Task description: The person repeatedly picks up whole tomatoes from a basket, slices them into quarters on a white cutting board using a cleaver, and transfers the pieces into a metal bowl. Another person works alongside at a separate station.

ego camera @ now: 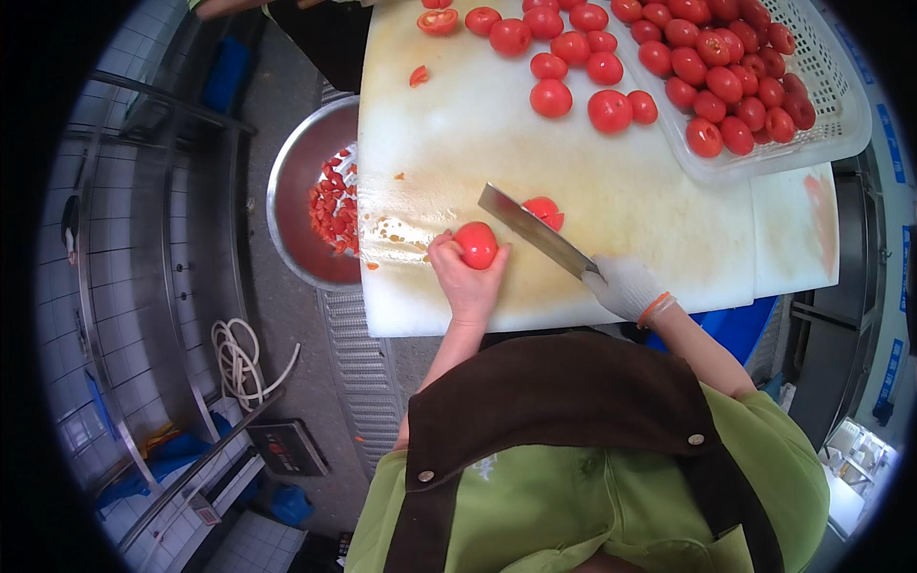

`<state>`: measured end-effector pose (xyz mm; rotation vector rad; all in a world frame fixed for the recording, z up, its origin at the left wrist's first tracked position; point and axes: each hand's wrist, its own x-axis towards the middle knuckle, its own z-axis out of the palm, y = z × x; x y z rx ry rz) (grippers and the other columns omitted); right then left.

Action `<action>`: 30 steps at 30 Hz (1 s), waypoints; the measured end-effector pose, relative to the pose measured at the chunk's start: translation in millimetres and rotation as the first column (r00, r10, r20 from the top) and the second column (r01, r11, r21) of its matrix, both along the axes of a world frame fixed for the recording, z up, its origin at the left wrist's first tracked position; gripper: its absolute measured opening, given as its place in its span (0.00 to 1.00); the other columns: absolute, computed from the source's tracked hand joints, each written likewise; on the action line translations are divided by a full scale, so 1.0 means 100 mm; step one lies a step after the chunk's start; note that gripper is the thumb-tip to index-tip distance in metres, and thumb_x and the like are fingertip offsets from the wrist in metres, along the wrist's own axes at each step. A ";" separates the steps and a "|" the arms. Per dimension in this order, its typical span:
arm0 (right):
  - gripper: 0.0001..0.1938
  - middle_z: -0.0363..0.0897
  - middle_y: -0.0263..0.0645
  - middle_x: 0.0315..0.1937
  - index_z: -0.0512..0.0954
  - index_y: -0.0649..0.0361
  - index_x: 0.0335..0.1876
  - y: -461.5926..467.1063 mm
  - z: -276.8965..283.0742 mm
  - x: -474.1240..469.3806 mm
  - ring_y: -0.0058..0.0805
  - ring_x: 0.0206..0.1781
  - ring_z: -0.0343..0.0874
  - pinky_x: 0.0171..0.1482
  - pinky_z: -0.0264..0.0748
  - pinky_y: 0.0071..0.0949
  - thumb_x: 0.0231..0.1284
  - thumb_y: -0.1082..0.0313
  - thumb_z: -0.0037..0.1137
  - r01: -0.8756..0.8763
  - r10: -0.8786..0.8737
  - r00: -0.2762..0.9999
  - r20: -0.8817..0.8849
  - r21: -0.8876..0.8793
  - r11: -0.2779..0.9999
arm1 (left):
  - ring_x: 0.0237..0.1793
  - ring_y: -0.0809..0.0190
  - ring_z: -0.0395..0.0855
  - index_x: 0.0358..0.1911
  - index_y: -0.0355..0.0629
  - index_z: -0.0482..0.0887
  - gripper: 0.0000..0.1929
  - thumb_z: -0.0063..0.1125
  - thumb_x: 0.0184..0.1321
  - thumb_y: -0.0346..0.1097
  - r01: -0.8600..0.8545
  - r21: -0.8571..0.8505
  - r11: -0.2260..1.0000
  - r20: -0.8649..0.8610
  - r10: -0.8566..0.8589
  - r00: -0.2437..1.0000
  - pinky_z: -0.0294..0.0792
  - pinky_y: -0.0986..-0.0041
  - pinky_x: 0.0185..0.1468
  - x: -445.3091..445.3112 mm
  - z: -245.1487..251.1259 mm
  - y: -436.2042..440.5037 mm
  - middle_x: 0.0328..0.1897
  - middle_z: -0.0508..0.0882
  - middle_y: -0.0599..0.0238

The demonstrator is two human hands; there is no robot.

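Note:
My bare left hand (466, 283) grips a whole tomato (476, 245) near the front edge of a white cutting board (645, 208). In my right hand (629, 288), which wears a white knit glove, is the handle of a cleaver (534, 230); its blade slants up and left over the board. A cut tomato (543, 212) lies just beyond the blade, partly hidden by it. Several whole tomatoes (551, 98) are spread over the far part of the board, with a tomato half (438, 22) and a small tomato wedge (418, 76) at the far left.
A white plastic basket (831, 93) full of tomatoes stands at the far right of the board. Below the board's left edge is a metal bowl (283, 215) with diced tomato (335, 208). Another person's dark apron (322, 43) shows at the far left. A coiled hose (240, 365) lies on the left.

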<state>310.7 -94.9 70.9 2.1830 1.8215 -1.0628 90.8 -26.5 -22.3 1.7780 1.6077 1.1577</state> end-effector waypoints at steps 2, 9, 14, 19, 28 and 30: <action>0.16 0.80 0.53 0.29 0.77 0.61 0.37 0.01 0.08 -0.11 0.54 0.33 0.79 0.39 0.74 0.49 0.64 0.55 0.46 0.022 -0.023 0.998 0.055 0.017 1.000 | 0.50 0.46 0.69 0.37 0.41 0.68 0.32 0.81 0.33 0.41 0.090 -0.065 0.994 -0.291 -0.105 0.951 0.63 0.56 0.56 -0.02 0.04 -0.12 0.47 0.71 0.52; 0.15 0.78 0.54 0.24 0.75 0.63 0.32 -0.12 0.10 -0.31 0.55 0.29 0.78 0.35 0.73 0.49 0.63 0.56 0.48 0.033 -0.032 0.999 -0.016 0.079 0.996 | 0.54 0.47 0.71 0.50 0.38 0.75 0.29 0.75 0.41 0.34 0.319 -0.040 0.947 -0.114 -0.321 0.940 0.65 0.60 0.59 -0.27 0.12 -0.03 0.53 0.75 0.52; 0.15 0.78 0.54 0.24 0.77 0.62 0.32 -0.10 0.26 -0.37 0.56 0.30 0.79 0.35 0.73 0.49 0.59 0.55 0.50 0.048 -0.048 0.999 0.012 -0.020 0.999 | 0.52 0.48 0.72 0.50 0.38 0.79 0.27 0.73 0.42 0.32 0.305 -0.027 0.952 -0.081 -0.306 0.948 0.68 0.62 0.56 -0.19 -0.04 -0.05 0.53 0.76 0.54; 0.14 0.79 0.54 0.25 0.77 0.61 0.33 -0.10 0.40 -0.39 0.55 0.31 0.79 0.37 0.74 0.50 0.59 0.56 0.50 0.039 -0.037 0.999 0.032 -0.069 0.997 | 0.50 0.48 0.72 0.49 0.39 0.80 0.25 0.73 0.43 0.32 0.327 0.038 0.944 -0.128 -0.320 0.939 0.69 0.62 0.54 -0.19 -0.09 -0.07 0.52 0.76 0.56; 0.13 0.80 0.51 0.28 0.77 0.61 0.35 0.20 -0.11 -0.68 0.53 0.33 0.80 0.36 0.76 0.47 0.63 0.58 0.47 -0.016 0.022 0.999 -0.045 0.129 0.991 | 0.53 0.47 0.71 0.52 0.39 0.78 0.28 0.72 0.43 0.30 0.393 -0.031 0.919 -0.135 -0.393 0.909 0.68 0.62 0.57 -0.25 -0.04 -0.05 0.56 0.74 0.56; 0.13 0.80 0.51 0.27 0.77 0.61 0.35 0.15 -0.09 -0.64 0.53 0.32 0.80 0.36 0.76 0.47 0.63 0.58 0.48 0.085 -0.054 0.988 -0.142 0.226 0.970 | 0.55 0.45 0.70 0.56 0.40 0.75 0.30 0.67 0.43 0.25 0.428 -0.082 0.900 -0.161 -0.435 0.886 0.66 0.61 0.60 -0.35 0.08 0.05 0.60 0.72 0.55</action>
